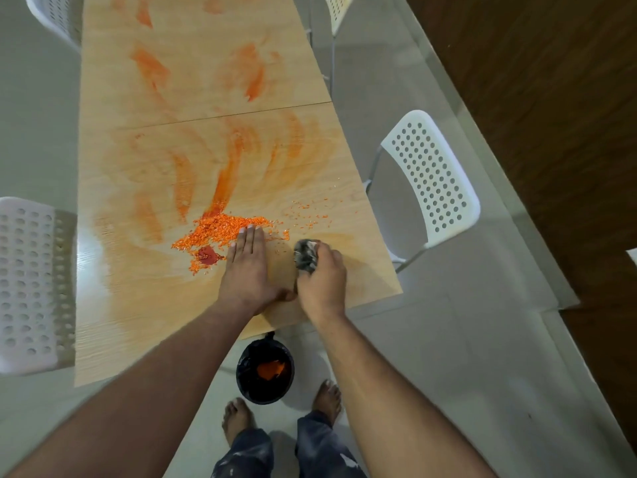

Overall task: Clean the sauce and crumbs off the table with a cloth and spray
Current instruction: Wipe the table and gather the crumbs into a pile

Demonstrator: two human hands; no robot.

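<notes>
A light wooden table [144,305] carries orange sauce smears [224,181] and a heap of orange crumbs [220,229] near its front edge, with a dark red blob [208,256] beside the heap. My left hand [246,267] lies flat on the table, fingers together, touching the right side of the crumb heap. Just to its right, my right hand [322,279] is closed around a crumpled grey cloth [306,255] that presses on the table. No spray bottle is in view.
A black bin [265,372] with orange waste inside stands on the floor under the table's front edge, between my bare feet. White perforated chairs stand at the left [31,284], the right [432,181] and the far end.
</notes>
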